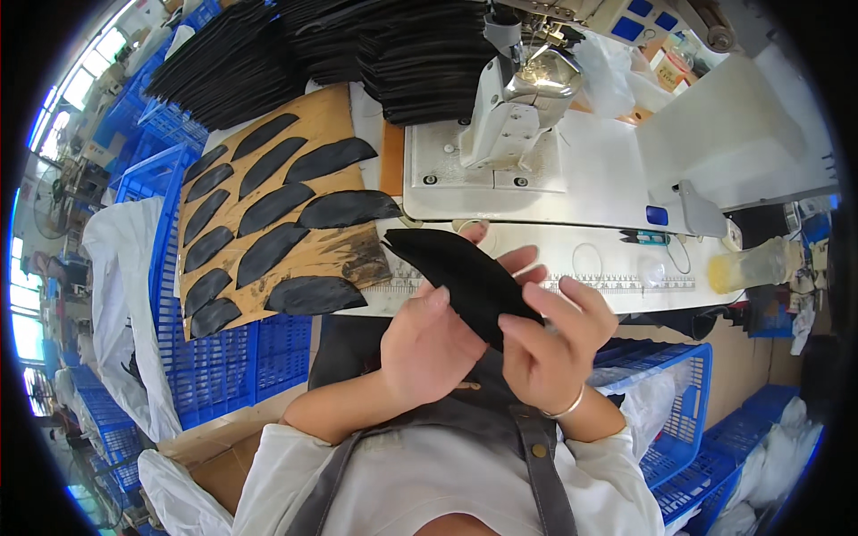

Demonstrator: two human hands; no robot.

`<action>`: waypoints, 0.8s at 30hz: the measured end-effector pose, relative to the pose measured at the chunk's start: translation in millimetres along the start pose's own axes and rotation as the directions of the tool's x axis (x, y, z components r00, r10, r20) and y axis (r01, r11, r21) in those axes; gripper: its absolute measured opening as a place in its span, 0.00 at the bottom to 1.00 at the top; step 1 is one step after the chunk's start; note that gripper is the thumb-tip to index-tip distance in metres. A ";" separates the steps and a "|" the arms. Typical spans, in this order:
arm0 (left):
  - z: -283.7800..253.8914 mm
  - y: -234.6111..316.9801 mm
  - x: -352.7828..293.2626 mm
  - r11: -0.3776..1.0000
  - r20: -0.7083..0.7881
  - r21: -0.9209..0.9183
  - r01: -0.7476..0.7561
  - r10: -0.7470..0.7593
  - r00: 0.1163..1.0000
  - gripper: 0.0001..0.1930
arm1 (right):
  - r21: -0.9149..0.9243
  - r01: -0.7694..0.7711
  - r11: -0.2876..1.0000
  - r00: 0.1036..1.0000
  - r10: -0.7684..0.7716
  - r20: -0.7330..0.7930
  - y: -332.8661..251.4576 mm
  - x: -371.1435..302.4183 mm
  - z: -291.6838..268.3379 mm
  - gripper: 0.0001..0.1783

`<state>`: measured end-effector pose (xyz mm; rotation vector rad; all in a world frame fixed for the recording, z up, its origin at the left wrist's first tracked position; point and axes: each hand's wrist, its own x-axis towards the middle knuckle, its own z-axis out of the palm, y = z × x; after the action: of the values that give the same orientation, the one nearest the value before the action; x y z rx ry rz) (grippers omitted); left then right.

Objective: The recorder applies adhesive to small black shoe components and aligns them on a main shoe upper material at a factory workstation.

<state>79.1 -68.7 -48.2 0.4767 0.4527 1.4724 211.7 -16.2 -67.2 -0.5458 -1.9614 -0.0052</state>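
The person wears a white shirt (420, 482) under a grey apron (487, 414), on the near side of the sewing machine (511, 121), which serves as the landmark here. Both hands are clamped on one curved black piece (465, 272), held up on the machine's near side. The left hand (429, 347) has its thumb on the piece's near edge, with fingertips of that hand showing past the far edge. The right hand (556, 350) pinches the piece's lower right end between thumb and fingers; a bracelet (565, 406) circles that wrist.

To the near right of the machine, below the surface, stands a blue crate (699, 384) with clear plastic in it. To the near left is another blue crate (214, 380), with a white plastic sack (125, 268) draped by its outer side.

The white surface (554, 246) runs along the machine's near side, with ruler markings (643, 282) near its front edge. Teal-handled snips (647, 238) lie to the machine's near right, and a clear container with a yellow end (755, 265) lies farther right.

Left of the machine, a brown cardboard sheet (326, 247) carries spaced-out dark leaf-shaped pieces (277, 209). Beyond it, to the machine's far left, are thick stacks of black pieces (420, 71). A clear plastic bag (604, 79) sits to the machine's far right.
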 end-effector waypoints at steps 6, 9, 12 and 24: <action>-38.6 -20.9 -9.8 0.967 0.004 -0.254 0.034 -0.034 0.999 0.35 | 0.236 -0.084 0.968 0.972 0.028 0.232 6.4 -23.8 12.5 0.05; -46.8 -19.8 -14.8 0.922 -0.074 -0.384 0.052 -0.086 0.994 0.34 | 0.351 -0.188 0.917 0.949 0.078 0.305 10.5 -26.7 15.5 0.05; -56.5 -19.3 -20.9 0.919 -0.139 -0.384 0.090 -0.153 0.978 0.26 | 0.756 -0.394 0.522 0.906 0.080 0.417 9.9 -26.6 18.7 0.03; -57.4 15.6 -19.8 0.941 -0.384 0.334 -0.061 0.195 0.903 0.12 | -0.256 -0.166 0.952 0.927 0.239 0.288 76.2 -15.4 30.9 0.18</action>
<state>32.9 -86.2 -86.8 0.4508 1.0222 1.6428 219.1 53.9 -112.3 -0.9506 -2.2211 -0.0125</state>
